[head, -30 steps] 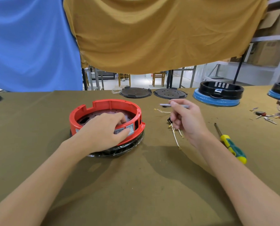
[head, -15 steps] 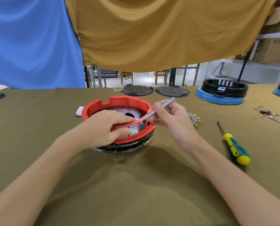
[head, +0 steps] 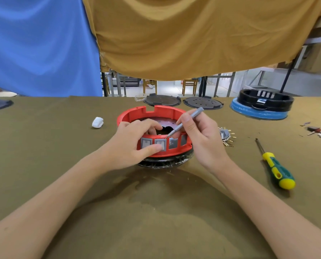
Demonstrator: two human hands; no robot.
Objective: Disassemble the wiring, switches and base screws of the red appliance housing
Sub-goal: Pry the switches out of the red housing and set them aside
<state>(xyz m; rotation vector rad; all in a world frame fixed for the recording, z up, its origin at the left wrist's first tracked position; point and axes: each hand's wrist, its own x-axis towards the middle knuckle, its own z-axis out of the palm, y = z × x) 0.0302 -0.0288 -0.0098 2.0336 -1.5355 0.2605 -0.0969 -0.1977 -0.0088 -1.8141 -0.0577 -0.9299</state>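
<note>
Prying at the switches of the red housing (head: 152, 116)

The left hand (head: 131, 144) clamps the housing's near wall — thumb pressed on a grey switch (head: 160, 143), fingers curled over the rim inside. The right hand (head: 202, 139) pinches a thin grey tool (head: 185, 121) like a pen, tip at the rim just above that switch. Right of this grip lie a loose switch with wires (head: 226, 136) and, farther out, a screwdriver (head: 275, 165) — all on the olive cloth (head: 156, 212).
</note>
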